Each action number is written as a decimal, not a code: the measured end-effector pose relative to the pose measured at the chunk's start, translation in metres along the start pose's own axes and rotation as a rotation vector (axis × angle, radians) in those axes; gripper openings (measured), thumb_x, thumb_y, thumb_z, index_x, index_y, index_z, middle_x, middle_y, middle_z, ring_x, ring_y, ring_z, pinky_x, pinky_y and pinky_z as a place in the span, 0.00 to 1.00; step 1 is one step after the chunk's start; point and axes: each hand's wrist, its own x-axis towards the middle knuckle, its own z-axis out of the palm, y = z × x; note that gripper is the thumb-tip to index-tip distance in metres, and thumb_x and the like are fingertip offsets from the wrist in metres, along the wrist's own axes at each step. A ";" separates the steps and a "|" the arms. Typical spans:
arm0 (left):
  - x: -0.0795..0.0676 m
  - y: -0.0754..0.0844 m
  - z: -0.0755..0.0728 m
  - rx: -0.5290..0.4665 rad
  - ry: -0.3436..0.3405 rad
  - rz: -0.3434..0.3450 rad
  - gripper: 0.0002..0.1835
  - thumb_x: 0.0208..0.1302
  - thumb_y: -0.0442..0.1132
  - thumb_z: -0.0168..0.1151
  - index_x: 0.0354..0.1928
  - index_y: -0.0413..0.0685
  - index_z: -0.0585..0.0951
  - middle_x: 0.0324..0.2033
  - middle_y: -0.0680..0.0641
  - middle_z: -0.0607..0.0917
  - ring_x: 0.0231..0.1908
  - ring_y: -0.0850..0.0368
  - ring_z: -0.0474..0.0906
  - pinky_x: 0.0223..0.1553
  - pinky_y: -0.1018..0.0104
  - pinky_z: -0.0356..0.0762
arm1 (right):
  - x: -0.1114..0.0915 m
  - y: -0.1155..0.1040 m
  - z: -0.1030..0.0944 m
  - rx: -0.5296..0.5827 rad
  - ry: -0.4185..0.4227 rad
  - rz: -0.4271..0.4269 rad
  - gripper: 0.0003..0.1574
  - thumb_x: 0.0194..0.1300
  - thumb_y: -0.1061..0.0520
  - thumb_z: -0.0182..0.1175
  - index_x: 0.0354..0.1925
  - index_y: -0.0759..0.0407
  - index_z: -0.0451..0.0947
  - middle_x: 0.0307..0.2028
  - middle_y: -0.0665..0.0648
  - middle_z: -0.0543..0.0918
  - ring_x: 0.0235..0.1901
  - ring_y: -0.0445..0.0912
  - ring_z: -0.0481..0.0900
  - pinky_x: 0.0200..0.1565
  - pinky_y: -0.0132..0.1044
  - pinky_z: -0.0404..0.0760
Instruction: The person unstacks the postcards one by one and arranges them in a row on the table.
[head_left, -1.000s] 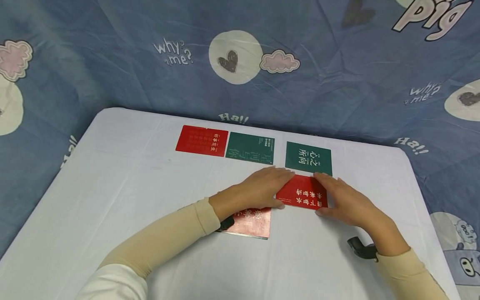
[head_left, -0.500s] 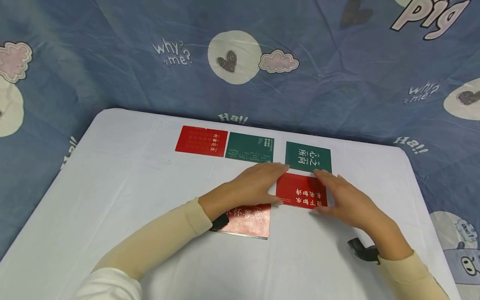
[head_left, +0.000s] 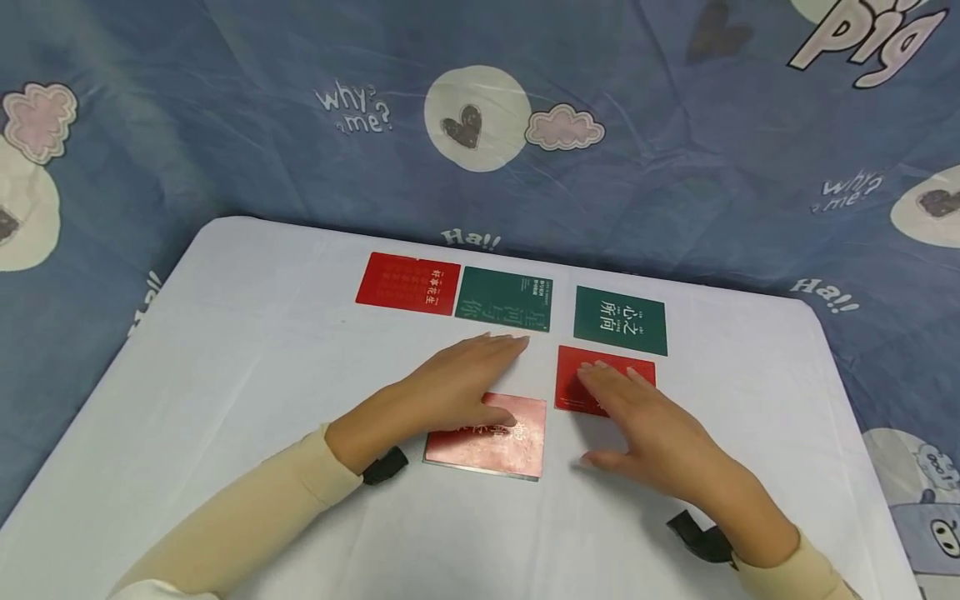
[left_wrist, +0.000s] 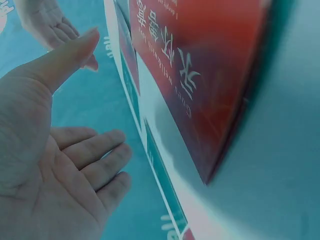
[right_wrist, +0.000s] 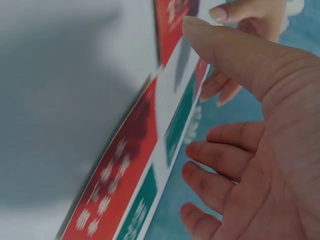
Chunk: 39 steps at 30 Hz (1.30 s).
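My left hand (head_left: 450, 390) is held over a small stack of cards with a pinkish-red top card (head_left: 495, 450), its fingers straight and holding nothing. Above the red card (head_left: 567, 379) with white lettering, my right hand (head_left: 647, 421) hovers with spread fingers and an empty palm. In the right wrist view, a gap shows between that hand's thumb and the red card (right_wrist: 120, 165). The left wrist view has the stack's top card (left_wrist: 200, 65) close up, beside the open left palm (left_wrist: 65, 185).
Along the back of the white-covered table (head_left: 247, 375) lie a red card (head_left: 407, 283), a dark green card (head_left: 504, 298) and another green card (head_left: 621, 321). A blue patterned cloth (head_left: 300, 167) hangs behind the table's far edge.
My left hand has moved left, away from the red card to above the pinkish-red stack. The right hand has shifted left and toward me, over the red card. The cards stay in place.
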 end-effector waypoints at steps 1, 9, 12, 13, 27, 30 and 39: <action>-0.005 -0.001 -0.001 0.000 0.003 -0.002 0.56 0.58 0.58 0.77 0.83 0.47 0.58 0.78 0.47 0.66 0.78 0.49 0.58 0.78 0.53 0.54 | 0.000 -0.004 0.001 -0.003 0.002 -0.011 0.65 0.54 0.39 0.82 0.79 0.59 0.63 0.76 0.58 0.68 0.76 0.56 0.63 0.73 0.58 0.64; -0.036 -0.006 -0.002 0.018 0.033 0.010 0.56 0.57 0.57 0.79 0.81 0.45 0.62 0.77 0.46 0.68 0.77 0.47 0.61 0.77 0.52 0.57 | 0.002 -0.025 0.007 -0.036 0.010 -0.070 0.66 0.52 0.38 0.82 0.79 0.59 0.64 0.78 0.56 0.66 0.78 0.54 0.60 0.75 0.56 0.61; -0.045 -0.007 0.000 0.017 0.044 0.026 0.56 0.56 0.56 0.80 0.80 0.43 0.63 0.76 0.45 0.69 0.76 0.47 0.62 0.77 0.51 0.57 | 0.006 -0.032 0.011 -0.043 0.017 -0.081 0.66 0.50 0.38 0.83 0.78 0.58 0.65 0.77 0.56 0.66 0.78 0.54 0.60 0.74 0.56 0.62; -0.047 -0.007 0.001 0.012 0.045 0.024 0.56 0.55 0.56 0.81 0.80 0.43 0.63 0.76 0.45 0.69 0.76 0.47 0.63 0.77 0.51 0.57 | 0.008 -0.034 0.012 -0.045 0.015 -0.084 0.66 0.49 0.37 0.83 0.78 0.58 0.65 0.77 0.56 0.66 0.78 0.54 0.60 0.74 0.56 0.62; -0.067 -0.019 0.019 0.005 0.048 0.053 0.54 0.52 0.50 0.84 0.77 0.40 0.67 0.73 0.43 0.73 0.74 0.45 0.66 0.77 0.49 0.57 | 0.031 -0.056 0.041 -0.103 -0.064 -0.114 0.66 0.50 0.37 0.82 0.77 0.62 0.66 0.75 0.61 0.69 0.76 0.58 0.63 0.76 0.54 0.60; -0.069 -0.022 0.021 0.014 0.056 0.064 0.52 0.53 0.49 0.83 0.77 0.40 0.67 0.72 0.43 0.74 0.73 0.45 0.67 0.76 0.50 0.59 | 0.032 -0.057 0.043 -0.111 -0.081 -0.109 0.64 0.52 0.38 0.81 0.77 0.63 0.66 0.75 0.61 0.69 0.76 0.58 0.64 0.76 0.55 0.61; -0.074 -0.022 0.023 0.027 0.093 0.092 0.49 0.55 0.47 0.83 0.75 0.40 0.70 0.70 0.43 0.77 0.70 0.44 0.72 0.70 0.47 0.70 | 0.031 -0.057 0.047 -0.116 -0.065 -0.126 0.61 0.55 0.38 0.80 0.76 0.63 0.67 0.73 0.61 0.73 0.73 0.58 0.68 0.74 0.55 0.64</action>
